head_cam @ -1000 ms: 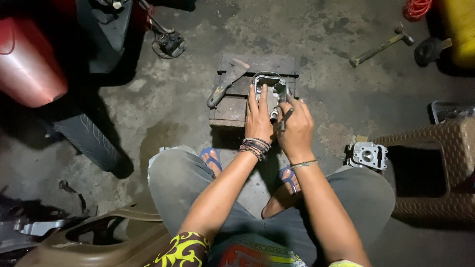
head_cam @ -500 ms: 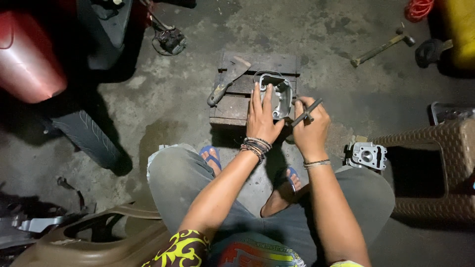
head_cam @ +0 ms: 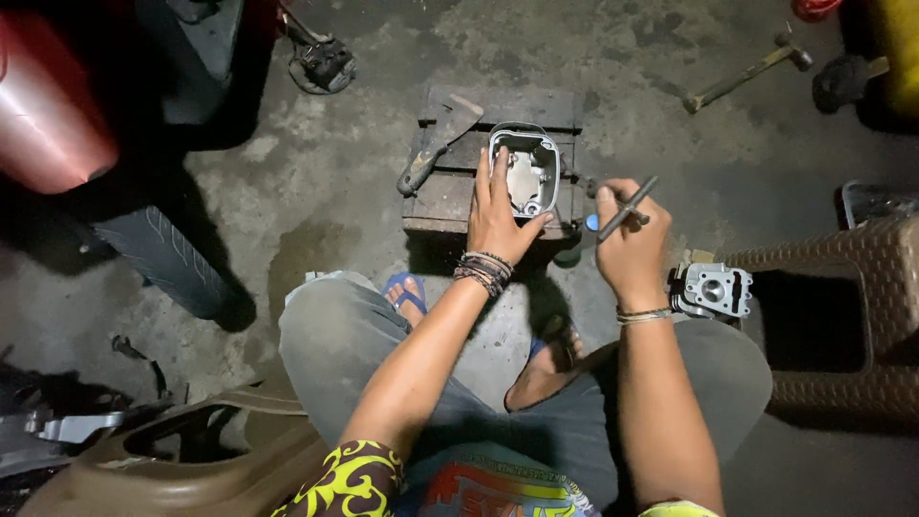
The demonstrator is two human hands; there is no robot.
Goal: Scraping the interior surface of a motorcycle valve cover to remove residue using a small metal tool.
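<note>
My left hand (head_cam: 498, 215) presses on the near left rim of a grey metal engine cover (head_cam: 525, 170), which lies open side up on a low wooden block (head_cam: 450, 196). My right hand (head_cam: 627, 239) is to the right of the block, off the cover, gripping a thin dark metal tool (head_cam: 627, 206) with a blue end near my fingers. A flat scraper with a dark handle (head_cam: 440, 139) rests on the block's left part.
A metal engine cylinder part (head_cam: 713, 287) lies on the concrete floor by my right knee. A brown woven stool (head_cam: 842, 316) stands at right. A hammer (head_cam: 747, 72) lies at the back right. A red vehicle body (head_cam: 53, 105) and tyre (head_cam: 158, 254) are at left.
My right hand has drawn away from the cover to the right with the thin tool. My left hand stays on the cover.
</note>
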